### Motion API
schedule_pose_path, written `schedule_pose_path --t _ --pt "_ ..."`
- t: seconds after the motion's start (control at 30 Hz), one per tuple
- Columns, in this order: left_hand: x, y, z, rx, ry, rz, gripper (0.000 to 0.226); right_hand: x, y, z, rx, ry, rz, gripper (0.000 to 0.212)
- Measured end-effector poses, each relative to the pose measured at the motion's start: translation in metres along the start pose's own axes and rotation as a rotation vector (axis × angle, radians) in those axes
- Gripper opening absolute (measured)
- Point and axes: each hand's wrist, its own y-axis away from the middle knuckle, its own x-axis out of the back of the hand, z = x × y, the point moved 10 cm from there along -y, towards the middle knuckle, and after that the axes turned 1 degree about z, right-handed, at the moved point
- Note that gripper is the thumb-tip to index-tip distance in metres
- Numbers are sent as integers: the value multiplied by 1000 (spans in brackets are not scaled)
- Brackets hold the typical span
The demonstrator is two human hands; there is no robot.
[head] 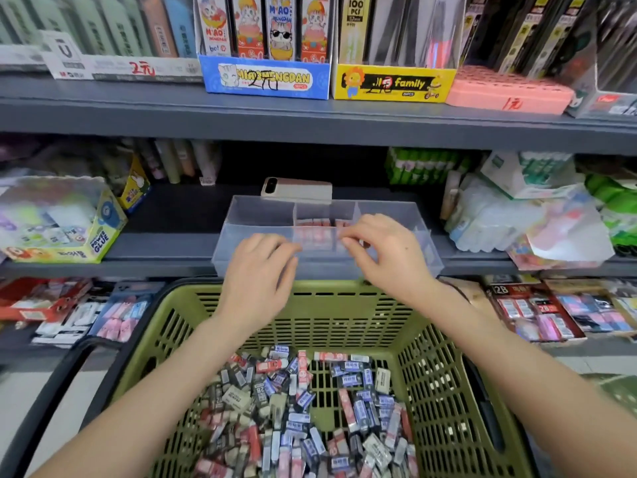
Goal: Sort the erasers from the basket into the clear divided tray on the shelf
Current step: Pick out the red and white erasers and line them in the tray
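The clear divided tray (241,215) sits on the middle shelf, with several red erasers (315,236) standing in rows in its centre compartments. Both my hands are over the tray's front. My left hand (262,270) hovers at the front wall, fingers curled, and nothing shows in it. My right hand (382,253) pinches at the red erasers in the centre compartment with its fingertips. Below, the green basket (431,367) holds a heap of loose erasers (303,419) in red, blue, grey and black sleeves.
A phone (296,189) lies behind the tray. A glue box (69,232) stands left of it on the shelf, plastic-wrapped packs (517,219) to the right. Boxed pens (265,77) fill the upper shelf. Eraser packs (537,312) line the lower shelf.
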Motion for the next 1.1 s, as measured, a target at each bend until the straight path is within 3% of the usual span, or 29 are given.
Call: schedule_pose_path --t 0.07,0.13,0.23,0.37,0.43,0.53,0.63,0.73,0.83,0.9,1.0,1.1 --pt "-2 34 8 -13 9 -4 30 -4 37 -15 -22 -115 -28 16" --pt "-19 71 7 3 11 -79 24 -34 75 -13 -169 -226 -180 18" --pt "-71 126 -17 224 61 -373 18 -103 136 6 -510 -314 -498 22" --pt "-135 182 -38 411 60 -699 29 -166 192 18 -653 -165 -763 22" --pt "-150 181 -38 421 57 -723 31 -178 210 31 -708 -21 -856 23" --pt "-169 169 -34 473 84 -692 37 -183 235 44 -770 178 -989 42" --pt "-187 163 -31 570 30 -649 42 -193 239 40 -688 317 -1008 37" --pt "-197 163 -32 608 -91 -656 45 -205 239 31 -548 430 -1030 9" --pt "-200 162 -35 635 -42 -642 28 -206 242 37 -544 459 -1027 14" --pt "-201 168 -41 760 152 -622 24 -204 241 38 -543 455 -1010 20" --pt "-191 175 -54 992 489 -534 17 -195 237 44 -764 187 -905 26" --pt "-178 180 -55 1098 773 -542 18 -187 225 43 -1157 -501 -622 19"
